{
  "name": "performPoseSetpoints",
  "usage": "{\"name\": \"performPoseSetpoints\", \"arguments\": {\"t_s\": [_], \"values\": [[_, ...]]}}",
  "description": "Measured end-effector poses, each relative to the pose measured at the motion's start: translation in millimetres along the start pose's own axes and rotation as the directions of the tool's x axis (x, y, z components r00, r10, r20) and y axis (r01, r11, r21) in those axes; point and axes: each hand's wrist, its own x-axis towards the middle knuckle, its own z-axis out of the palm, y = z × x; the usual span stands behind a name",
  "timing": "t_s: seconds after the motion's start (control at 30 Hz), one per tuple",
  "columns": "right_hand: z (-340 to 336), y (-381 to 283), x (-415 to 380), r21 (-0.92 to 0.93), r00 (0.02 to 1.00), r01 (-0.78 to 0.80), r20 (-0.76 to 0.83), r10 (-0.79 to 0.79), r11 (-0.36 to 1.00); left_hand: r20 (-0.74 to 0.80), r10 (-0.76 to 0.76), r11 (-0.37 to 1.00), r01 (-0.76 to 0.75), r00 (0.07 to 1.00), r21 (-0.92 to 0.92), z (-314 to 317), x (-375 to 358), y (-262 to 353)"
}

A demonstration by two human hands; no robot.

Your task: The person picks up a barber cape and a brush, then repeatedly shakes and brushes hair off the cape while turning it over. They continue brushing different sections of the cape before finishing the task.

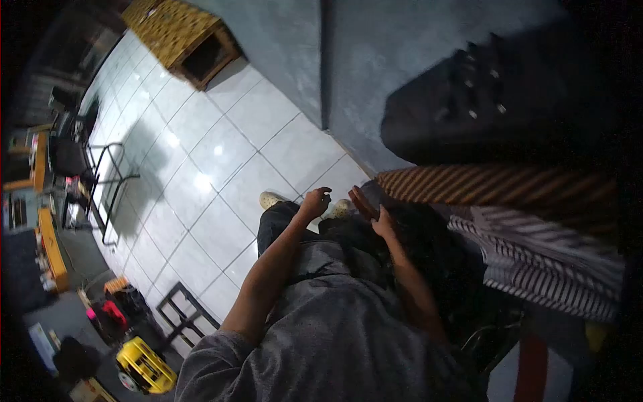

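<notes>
My left hand is held out in front of my legs, its fingers loosely curled with a gap to the thumb; nothing shows in it. At the right, my right hand grips a slim brown folded thing, wallet-like in shape, which points up and to the left. The two hands are apart, roughly level with each other. Beneath them are my dark trousers and speckled light clogs on the tiles.
White floor tiles stretch ahead and left. A box-like table stands by the grey wall. Left are a black metal-framed chair and a yellow toy vehicle. Striped cloth and a large black object lie close on the right.
</notes>
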Motion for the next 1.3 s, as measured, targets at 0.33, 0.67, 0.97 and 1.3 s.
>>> {"name": "performPoseSetpoints", "arguments": {"t_s": [0.33, 0.67, 0.97, 1.3], "values": [[10.0, -180.6, 11.1, 0.274, 0.835, 0.313, 0.376, -0.401, 0.909, -0.176, -0.345, 0.894, 0.265, 0.922, -0.361, -28.1, -62.0, -154.1], [79.6, -355.1, 18.0, -0.106, 0.559, 0.723, 0.669, -0.489, 0.682, -0.128, -0.389, 0.782, 0.253, 0.912, -0.57, -98.1, -197.4, -198.6], [170.9, -485.9, 9.9, -0.004, 0.117, 0.949, 0.934, -0.338, 0.317, -0.351, -0.628, 0.515, 0.032, 0.695, -0.857, -77.7, -251.6, -226.5], [278.9, -619.0, -38.6, -0.094, 0.102, 0.995, 0.965, -0.24, 0.045, -0.334, -0.825, 0.331, -0.089, 0.457, -0.939, -104.9, -291.2, -271.0]]}}
